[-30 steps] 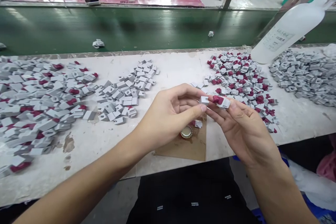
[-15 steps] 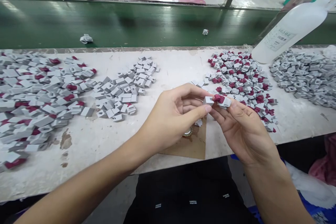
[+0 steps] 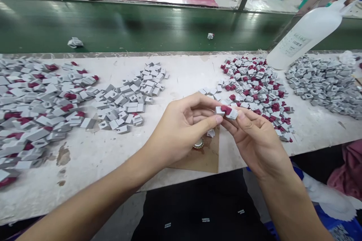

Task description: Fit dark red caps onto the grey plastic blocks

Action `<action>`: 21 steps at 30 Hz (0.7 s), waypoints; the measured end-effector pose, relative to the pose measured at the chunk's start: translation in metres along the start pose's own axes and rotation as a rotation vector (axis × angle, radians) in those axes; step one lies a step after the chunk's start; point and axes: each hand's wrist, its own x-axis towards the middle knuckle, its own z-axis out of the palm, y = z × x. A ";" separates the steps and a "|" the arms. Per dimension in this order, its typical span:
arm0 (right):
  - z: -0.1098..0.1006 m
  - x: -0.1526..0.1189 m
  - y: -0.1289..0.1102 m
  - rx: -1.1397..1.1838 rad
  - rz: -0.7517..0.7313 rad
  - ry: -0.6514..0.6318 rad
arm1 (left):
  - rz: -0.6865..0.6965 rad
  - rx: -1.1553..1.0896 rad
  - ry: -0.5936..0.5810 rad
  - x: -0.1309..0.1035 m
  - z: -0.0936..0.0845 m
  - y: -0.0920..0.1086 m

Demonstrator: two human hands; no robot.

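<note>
Over a piece of brown cardboard (image 3: 207, 160), my left hand (image 3: 181, 126) pinches a small grey plastic block (image 3: 219, 110) between thumb and index finger. Facing it, my right hand (image 3: 257, 135) grips a small grey-and-maroon plastic piece (image 3: 227, 110) by its grey end. The maroon part meets the grey block; I cannot tell how firmly they fit together. Below my hands, a metal bottle cap (image 3: 199, 143) rests on the cardboard with a small grey bit (image 3: 210, 133) beside it, both partly hidden by my fingers.
Grey blocks (image 3: 132, 98) and longer grey-and-maroon pieces (image 3: 51, 109) lie at left. A grey-and-maroon pile (image 3: 251, 83), a grey pile (image 3: 325, 83) and a leaning white bottle (image 3: 308, 34) stand right. Behind runs a green conveyor (image 3: 141, 26) carrying two small pieces. People sit beyond it.
The grey block and the grey-and-maroon piece have come together between my fingertips, closing the gap. Pieces on the conveyor appear farther left, and the whole view has shifted slightly.
</note>
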 end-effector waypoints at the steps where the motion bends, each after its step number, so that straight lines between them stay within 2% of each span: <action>1: 0.000 0.000 0.001 -0.008 -0.003 0.004 | 0.009 0.010 -0.003 0.000 0.000 0.000; 6: -0.001 -0.001 -0.001 -0.046 0.003 -0.039 | 0.042 0.103 -0.017 -0.001 -0.002 0.004; 12: -0.007 0.001 -0.001 -0.057 0.047 -0.063 | 0.012 0.159 -0.038 -0.001 -0.002 0.009; 18: -0.008 0.000 0.009 0.053 0.123 -0.129 | 0.130 0.221 0.011 -0.007 0.008 0.009; 21: -0.004 -0.003 0.013 0.076 0.156 -0.156 | 0.243 0.234 0.030 -0.012 0.014 0.009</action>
